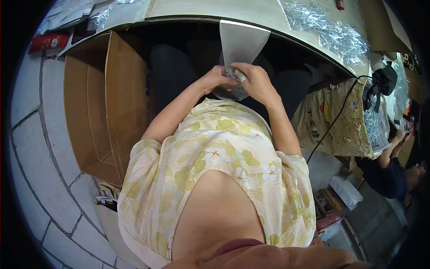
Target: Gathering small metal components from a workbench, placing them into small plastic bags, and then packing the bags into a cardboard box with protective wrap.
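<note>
A whitish, translucent plastic sheet (244, 41) runs from the table's front edge down toward my lap, narrowing near my hands. My left hand (216, 80) is closed at its lower end from the left side, thumb and fingers pressed together. My right hand (256, 81) is curled at the same spot from the right, with a pale wrap around one finger. Between and beneath the hands, clear plastic (233, 93) catches the light, and small shiny bits show near the fingertips. Just what the fingertips pinch is partly hidden.
Shiny silver wire-like pieces (329, 28) lie on the table (215, 10). An open cardboard box (109, 103) stands at left, with a red can (49, 42) beyond it. A worn sack (333, 119) crossed by a black cord (331, 131) is at right, near another person (385, 172).
</note>
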### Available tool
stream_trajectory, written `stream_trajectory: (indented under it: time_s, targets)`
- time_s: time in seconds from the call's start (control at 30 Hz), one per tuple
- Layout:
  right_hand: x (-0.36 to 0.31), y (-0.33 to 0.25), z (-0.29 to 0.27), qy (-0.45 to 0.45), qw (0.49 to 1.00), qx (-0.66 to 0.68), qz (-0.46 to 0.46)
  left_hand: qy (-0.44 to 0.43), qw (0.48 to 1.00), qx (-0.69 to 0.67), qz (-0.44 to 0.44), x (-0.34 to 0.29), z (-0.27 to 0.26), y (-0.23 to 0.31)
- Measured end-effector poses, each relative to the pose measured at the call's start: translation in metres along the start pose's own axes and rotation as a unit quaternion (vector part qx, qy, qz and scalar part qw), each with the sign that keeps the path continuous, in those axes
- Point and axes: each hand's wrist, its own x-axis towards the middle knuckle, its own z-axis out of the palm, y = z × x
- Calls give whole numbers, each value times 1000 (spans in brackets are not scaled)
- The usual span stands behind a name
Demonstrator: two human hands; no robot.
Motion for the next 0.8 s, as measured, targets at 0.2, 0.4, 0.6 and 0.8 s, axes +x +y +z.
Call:
stream_trajectory:
  time_s: [0.2,0.4,0.6,0.8]
  targets:
    - [1,-1,-21,61,998,22,-21,-87,991,-95,-48,-23,14,20]
    - [3,9,-37,124,979,142,73,-12,995,-100,-5,-34,16,60]
    - [8,-10,-34,66,990,108,63,-63,987,-129,73,-33,30,102]
    - [19,-11,-37,139,965,215,50,51,990,-68,113,-36,21,105]
